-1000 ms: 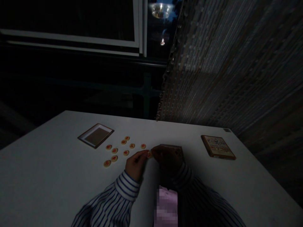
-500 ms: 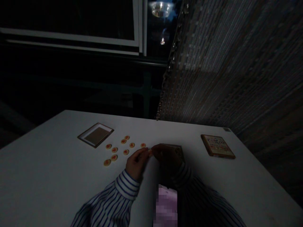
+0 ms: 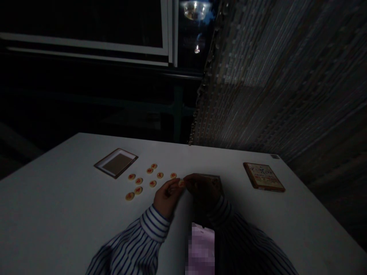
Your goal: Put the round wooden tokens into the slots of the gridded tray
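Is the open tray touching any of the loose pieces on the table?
Apart. In the head view, a strip of white table shows between the tray and even the nearest piece.

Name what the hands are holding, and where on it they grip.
One round piece, held at its rim between the fingers of the left hand and the right hand.

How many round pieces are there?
10 visible: one piece between the left hand and right hand; nine pieces on the table near the open tray and left hand. More may be hidden.
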A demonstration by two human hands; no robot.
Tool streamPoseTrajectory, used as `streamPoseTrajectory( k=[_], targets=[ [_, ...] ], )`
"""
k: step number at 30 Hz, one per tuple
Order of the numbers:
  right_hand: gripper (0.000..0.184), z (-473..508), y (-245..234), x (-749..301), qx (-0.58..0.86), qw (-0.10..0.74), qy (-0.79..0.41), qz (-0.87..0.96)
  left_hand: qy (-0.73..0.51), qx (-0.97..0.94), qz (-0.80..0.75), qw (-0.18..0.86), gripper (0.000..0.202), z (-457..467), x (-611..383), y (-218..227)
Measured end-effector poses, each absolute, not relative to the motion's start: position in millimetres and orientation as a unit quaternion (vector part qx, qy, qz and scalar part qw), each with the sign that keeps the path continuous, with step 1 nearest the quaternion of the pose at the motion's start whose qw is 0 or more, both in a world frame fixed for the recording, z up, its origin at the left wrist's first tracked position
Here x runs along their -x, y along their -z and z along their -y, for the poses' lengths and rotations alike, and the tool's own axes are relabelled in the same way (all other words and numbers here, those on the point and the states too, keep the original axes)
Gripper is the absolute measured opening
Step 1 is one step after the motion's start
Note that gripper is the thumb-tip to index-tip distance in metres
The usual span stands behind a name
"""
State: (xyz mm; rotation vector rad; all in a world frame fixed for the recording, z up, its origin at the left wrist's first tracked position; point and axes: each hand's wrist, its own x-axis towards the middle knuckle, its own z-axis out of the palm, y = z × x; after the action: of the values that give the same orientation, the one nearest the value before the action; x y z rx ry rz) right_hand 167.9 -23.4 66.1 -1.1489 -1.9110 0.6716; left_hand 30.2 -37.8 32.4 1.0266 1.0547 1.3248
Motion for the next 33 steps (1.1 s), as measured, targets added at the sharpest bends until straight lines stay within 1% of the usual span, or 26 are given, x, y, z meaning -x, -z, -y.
streamPoseTrajectory(
  k=[8,15,23,33],
  targets=[
    [0.014,24.0,-64.7,-165.8,0.457,0.413,-0.276,0.738,-0.558,-0.440,-0.465,0.528,0.037,36.8,-28.0,-32.9],
    [0.015,25.4,-66.2,-165.0,0.478,0.394,-0.267,0.739,-0.559,-0.449,-0.471,0.514,0.031,38.0,-27.9,-39.4],
    [0.013,25.8,-65.1,-166.0,0.456,0.402,-0.277,0.744,-0.558,-0.453,-0.478,0.506,0.033,38.6,-28.3,-41.5],
    [0.013,23.9,-62.7,-167.5,0.465,0.403,-0.247,0.749,-0.533,-0.475,-0.519,0.470,0.033,39.1,-26.6,-41.8]
  ],
)
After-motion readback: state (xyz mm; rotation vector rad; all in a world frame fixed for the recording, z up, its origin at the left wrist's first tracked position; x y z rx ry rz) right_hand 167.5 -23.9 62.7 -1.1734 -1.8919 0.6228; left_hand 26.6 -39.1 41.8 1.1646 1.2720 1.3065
